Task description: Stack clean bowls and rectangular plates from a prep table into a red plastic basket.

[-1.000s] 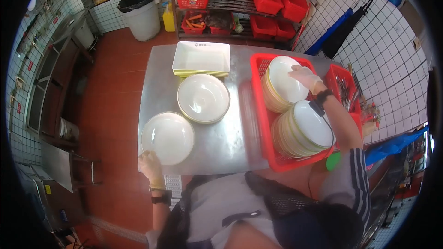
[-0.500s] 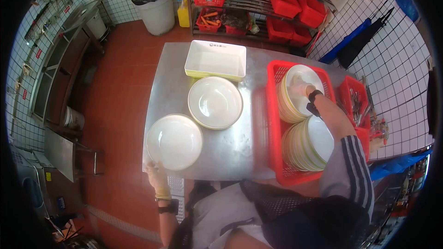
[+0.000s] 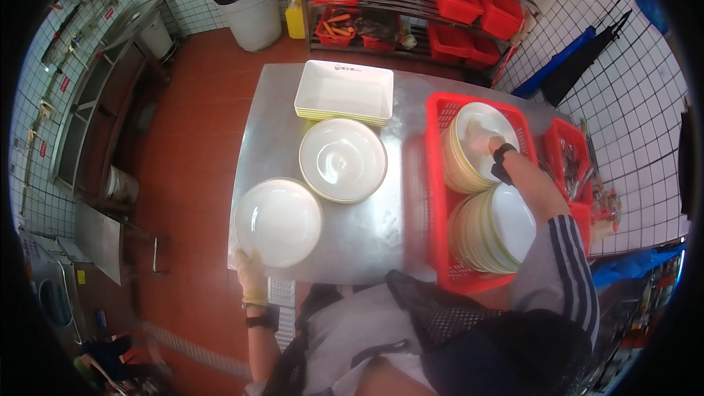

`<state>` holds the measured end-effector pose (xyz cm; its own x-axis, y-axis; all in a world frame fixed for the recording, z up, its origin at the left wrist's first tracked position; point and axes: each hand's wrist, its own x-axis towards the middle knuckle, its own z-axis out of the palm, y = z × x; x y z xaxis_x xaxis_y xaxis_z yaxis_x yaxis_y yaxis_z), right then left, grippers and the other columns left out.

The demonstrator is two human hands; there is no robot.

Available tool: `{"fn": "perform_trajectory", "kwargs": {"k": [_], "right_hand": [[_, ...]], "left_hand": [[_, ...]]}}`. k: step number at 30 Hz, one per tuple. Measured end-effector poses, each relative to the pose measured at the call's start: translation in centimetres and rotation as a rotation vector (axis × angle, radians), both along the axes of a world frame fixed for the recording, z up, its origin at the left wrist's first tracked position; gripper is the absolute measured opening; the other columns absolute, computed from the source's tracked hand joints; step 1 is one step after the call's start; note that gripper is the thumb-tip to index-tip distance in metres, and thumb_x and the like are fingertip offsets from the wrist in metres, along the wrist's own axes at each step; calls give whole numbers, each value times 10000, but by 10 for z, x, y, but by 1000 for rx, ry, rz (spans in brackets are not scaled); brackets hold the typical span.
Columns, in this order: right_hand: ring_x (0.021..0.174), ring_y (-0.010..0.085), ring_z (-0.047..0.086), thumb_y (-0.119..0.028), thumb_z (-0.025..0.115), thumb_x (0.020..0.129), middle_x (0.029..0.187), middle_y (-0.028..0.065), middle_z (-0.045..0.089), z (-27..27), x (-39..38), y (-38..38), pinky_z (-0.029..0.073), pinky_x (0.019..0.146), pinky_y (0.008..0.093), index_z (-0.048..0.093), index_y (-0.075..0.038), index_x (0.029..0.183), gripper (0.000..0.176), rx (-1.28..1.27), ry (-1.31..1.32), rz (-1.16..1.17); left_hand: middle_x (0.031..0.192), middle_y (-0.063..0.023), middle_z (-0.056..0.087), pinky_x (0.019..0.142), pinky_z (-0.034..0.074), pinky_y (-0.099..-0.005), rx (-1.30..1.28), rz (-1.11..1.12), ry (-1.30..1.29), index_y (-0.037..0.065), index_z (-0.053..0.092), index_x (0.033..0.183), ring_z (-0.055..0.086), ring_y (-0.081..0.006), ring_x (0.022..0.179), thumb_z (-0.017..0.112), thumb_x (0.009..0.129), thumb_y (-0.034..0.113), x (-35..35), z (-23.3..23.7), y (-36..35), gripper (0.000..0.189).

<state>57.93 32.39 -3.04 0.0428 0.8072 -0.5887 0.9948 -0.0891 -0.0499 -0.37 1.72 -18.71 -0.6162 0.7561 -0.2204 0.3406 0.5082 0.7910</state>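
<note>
My left hand (image 3: 251,270), in a pale glove, is at the lower-left rim of a round white plate (image 3: 279,223) on the steel table, its fingers apart. My right hand (image 3: 480,139), also gloved, rests against the face of the front plate in the upper stack (image 3: 477,165); its fingers are blurred against the white. That stack leans tilted in a red basket (image 3: 433,176), above a second stack of plates (image 3: 491,231). Round bowls (image 3: 343,160) and stacked rectangular trays (image 3: 345,92) stand beyond the round plate.
The steel table (image 3: 359,249) has its front edge close to my body. A smaller red basket (image 3: 568,161) with utensils stands at the right. Behind are a rack (image 3: 396,1) with red baskets and a lined bin (image 3: 251,18). A counter is at the left.
My left hand has moved slightly right and inward to the plate's rim. My right hand stays at the upper stack. The view has shifted slightly.
</note>
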Motion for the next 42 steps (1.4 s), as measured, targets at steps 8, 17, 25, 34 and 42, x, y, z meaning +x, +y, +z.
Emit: {"fn": "perform_trajectory", "kwargs": {"k": [8, 17, 25, 34, 42], "right_hand": [[1214, 404, 574, -441, 524, 948, 1368, 242, 564, -10, 53, 9, 487, 963, 462, 455, -11, 1448, 663, 34, 181, 29], [1153, 282, 619, -318, 530, 978, 1249, 163, 657, 139, -13, -75, 478, 971, 353, 598, -22, 1333, 467, 527, 166, 240], [1028, 132, 653, -219, 539, 1026, 1151, 72, 707, 128, -102, -218, 491, 898, 283, 624, -2, 1301, 361, 443, 1075, -130], [987, 149, 640, -310, 562, 1013, 1105, 51, 704, -3, -228, -223, 502, 875, 307, 626, -12, 1296, 416, -53, 995, -73], [976, 209, 639, -499, 553, 989, 1236, 130, 643, -110, -294, -213, 532, 825, 333, 586, 3, 1323, 604, -324, 1216, -206]], "left_hand": [[898, -184, 651, 638, 533, -368, -62, 0, -235, -57, 538, 1063, 668, -233, 782, 583, 951, 213, -28, -18, 7, 296], [849, -133, 652, 590, 538, -311, 70, -61, -360, -66, 593, 1036, 641, -202, 705, 595, 872, 145, -40, -3, 13, 267], [965, -143, 694, 656, 578, -326, 5, -100, -596, -82, 630, 1139, 690, -223, 796, 602, 855, 129, -49, 9, 18, 354], [962, -109, 689, 698, 562, -321, 139, -86, -745, -71, 632, 1156, 666, -193, 839, 605, 873, 162, -45, 5, 10, 368], [936, -72, 647, 670, 496, -308, 238, -153, -765, -63, 624, 1059, 614, -158, 800, 591, 887, 146, -22, 67, -12, 273]]}}
